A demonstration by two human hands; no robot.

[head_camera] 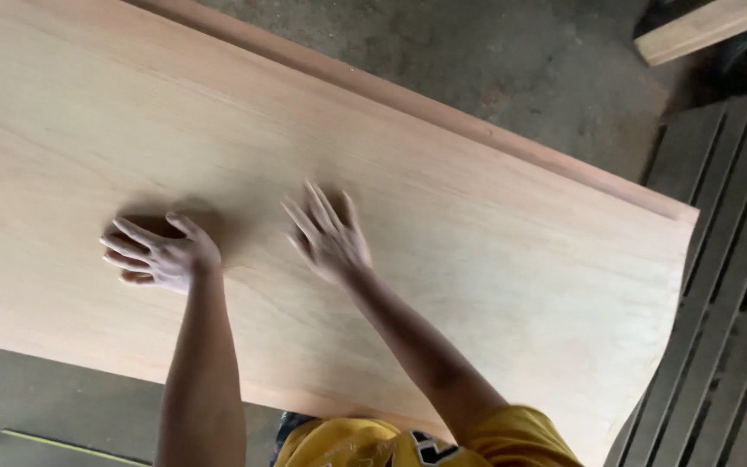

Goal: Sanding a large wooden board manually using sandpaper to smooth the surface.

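A large pale sheet of thin wood veneer [494, 259] fills most of the view, lying flat and slanted across it. My left hand [159, 254] rests on it near the left, fingers spread and slightly curled, holding nothing. My right hand [328, 235] lies flat on the sheet just to the right of the left one, fingers spread apart and pointing up and left. Both forearms reach in from the bottom edge, above a yellow shirt [373, 443].
A reddish board edge [477, 130] shows beneath the sheet along its far side. Grey concrete floor [494, 60] lies beyond. Dark slatted planks [728, 259] run down the right side, and a pale wooden plank [702, 30] sits at the top right.
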